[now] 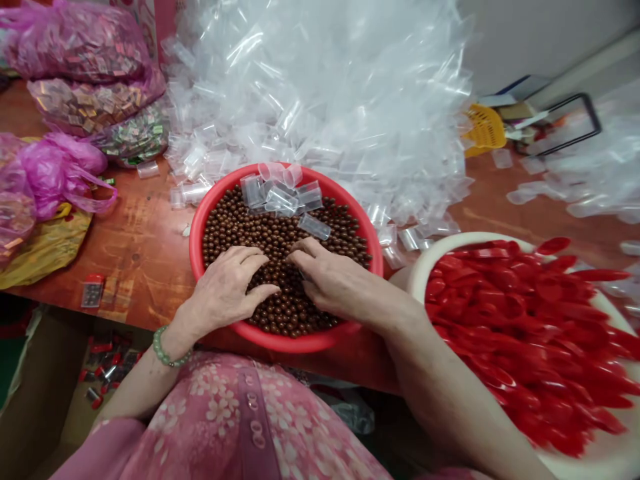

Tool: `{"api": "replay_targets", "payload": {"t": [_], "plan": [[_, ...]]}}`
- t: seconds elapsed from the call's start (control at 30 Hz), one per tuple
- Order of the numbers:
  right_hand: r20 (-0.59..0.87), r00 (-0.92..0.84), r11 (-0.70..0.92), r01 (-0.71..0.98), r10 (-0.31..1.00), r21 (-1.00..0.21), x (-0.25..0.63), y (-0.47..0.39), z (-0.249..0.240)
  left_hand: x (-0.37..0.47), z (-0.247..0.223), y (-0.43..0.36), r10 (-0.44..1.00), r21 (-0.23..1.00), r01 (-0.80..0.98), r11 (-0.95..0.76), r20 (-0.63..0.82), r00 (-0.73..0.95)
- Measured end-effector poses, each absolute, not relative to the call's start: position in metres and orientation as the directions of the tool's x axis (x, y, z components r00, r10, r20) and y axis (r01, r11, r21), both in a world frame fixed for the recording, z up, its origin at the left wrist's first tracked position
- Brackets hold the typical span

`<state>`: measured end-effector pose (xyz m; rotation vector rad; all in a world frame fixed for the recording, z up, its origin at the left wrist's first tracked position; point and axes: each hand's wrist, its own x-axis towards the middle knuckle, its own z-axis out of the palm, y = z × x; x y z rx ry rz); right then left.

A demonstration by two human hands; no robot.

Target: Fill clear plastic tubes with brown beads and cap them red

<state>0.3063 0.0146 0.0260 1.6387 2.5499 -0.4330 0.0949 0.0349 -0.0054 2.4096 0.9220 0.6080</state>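
A red basin (287, 342) stands at the table's near edge, filled with small round brown balls (285, 300). My left hand (227, 283) rests on the balls at the left side, thumb apart from the fingers, holding nothing that I can see. Curled downward among the balls is my right hand (330, 273). Its fingertips are partly hidden, and what they close on cannot be made out. Several clear plastic cups (283, 200) lie on the balls at the far side, one single clear cup (314, 227) just beyond my right hand.
A large heap of clear cups (320, 100) fills the back of the table. On the right, a white tub (417, 277) holds red plastic caps (500, 320). Pink bags (90, 53) sit at the left. One filled red-capped container (93, 291) lies near the edge, above a cardboard box (45, 380).
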Motion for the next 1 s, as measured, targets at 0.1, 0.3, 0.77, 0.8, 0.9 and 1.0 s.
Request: {"api": "replay_targets", "payload": {"t": [0.1,0.3,0.77,0.8,0.9,1.0], "plan": [[-0.239,-0.496,0.384,0.835,0.834,-0.393,0.309,0.027,0.021,0.095,-0.004,0.037,0.688,0.576,0.499,-0.647,0.158,0.709],[-0.325,-0.42,0.323,0.893,0.847,-0.312,0.315,0.032,0.031,0.097,-0.004,0.038,0.739,0.637,0.54,-0.55,0.069,0.67],[-0.297,-0.474,0.371,0.864,0.829,-0.34,0.282,0.039,0.009,0.126,-0.019,0.039,0.778,0.79,0.472,-0.392,0.01,0.628],[-0.246,-0.481,0.351,0.833,0.842,-0.428,0.285,0.039,0.004,0.125,-0.019,0.041,0.785,0.799,0.475,-0.369,-0.005,0.619],[-0.064,-0.462,0.302,0.672,0.884,-0.676,0.294,0.036,-0.008,0.121,-0.014,0.044,0.821,0.845,0.462,-0.271,-0.048,0.569],[0.034,-0.375,0.235,0.505,0.926,-0.831,0.3,0.03,-0.012,0.115,-0.008,0.044,0.842,0.898,0.395,-0.195,-0.053,0.537]]}}
